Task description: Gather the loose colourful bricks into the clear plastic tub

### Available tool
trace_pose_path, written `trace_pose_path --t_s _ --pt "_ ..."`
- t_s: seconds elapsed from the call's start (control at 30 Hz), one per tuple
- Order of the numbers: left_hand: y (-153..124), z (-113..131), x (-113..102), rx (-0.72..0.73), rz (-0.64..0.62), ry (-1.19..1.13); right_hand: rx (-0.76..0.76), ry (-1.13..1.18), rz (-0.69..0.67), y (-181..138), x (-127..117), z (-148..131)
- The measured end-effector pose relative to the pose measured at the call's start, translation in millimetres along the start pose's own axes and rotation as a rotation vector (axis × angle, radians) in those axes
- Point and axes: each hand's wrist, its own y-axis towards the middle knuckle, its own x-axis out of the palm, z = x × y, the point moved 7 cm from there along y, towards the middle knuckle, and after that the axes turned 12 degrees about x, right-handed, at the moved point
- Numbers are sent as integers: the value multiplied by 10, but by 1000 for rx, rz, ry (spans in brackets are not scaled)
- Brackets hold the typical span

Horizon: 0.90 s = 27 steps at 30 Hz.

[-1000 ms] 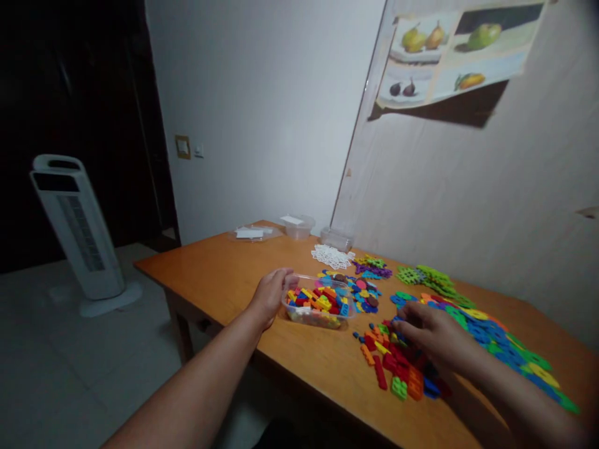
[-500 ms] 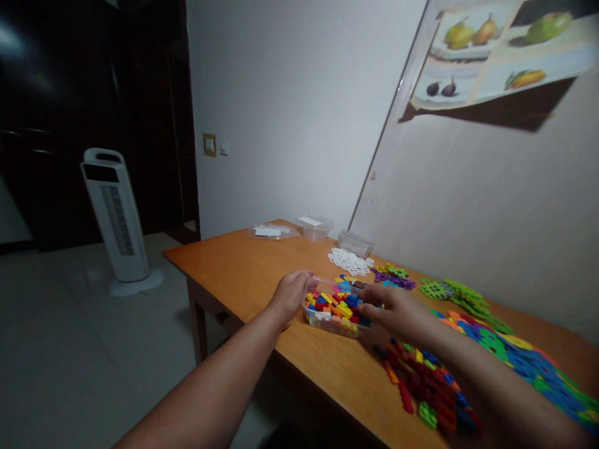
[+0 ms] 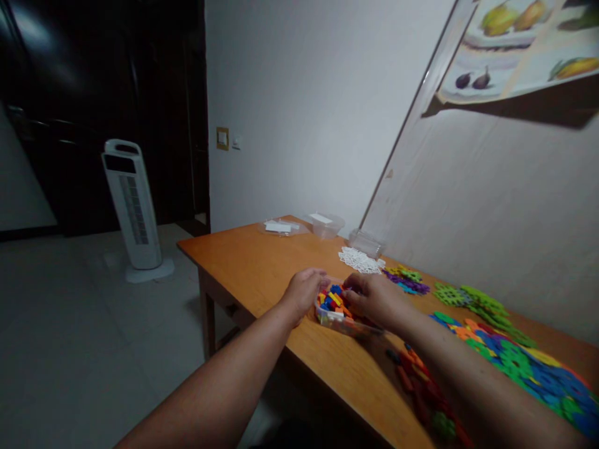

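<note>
A clear plastic tub filled with several small coloured bricks stands near the front edge of the wooden table. My left hand is curled round the tub's left end and holds it. My right hand lies over the tub's top right, fingers bent down among the bricks; whether they pinch a brick is hidden. A loose heap of red, orange and green bricks lies to the right beneath my right forearm.
Flat snowflake-shaped pieces lie along the wall: white, purple, green and a blue-green spread. Clear tubs and a lid sit at the table's far end. A white tower fan stands on the floor.
My right hand left the loose brick heap and moved left onto the tub. My left hand stayed on the tub's end. The view swung to the left.
</note>
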Motion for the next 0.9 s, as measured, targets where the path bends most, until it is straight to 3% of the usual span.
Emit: trace_pose_path --t_s 0.13,0.37,0.67,0.9 --pt "10 -19 1 -9 -20 11 -15 4 0 10 12 -4" --pt "-18 25 20 -26 4 24 1 -87 -71 -58 -30 239" --pt "-20 52 30 -4 -4 10 -182 1 -60 -73 90 -84" --pt "-25 68 27 -6 -14 20 -157 11 -113 -63 49 123"
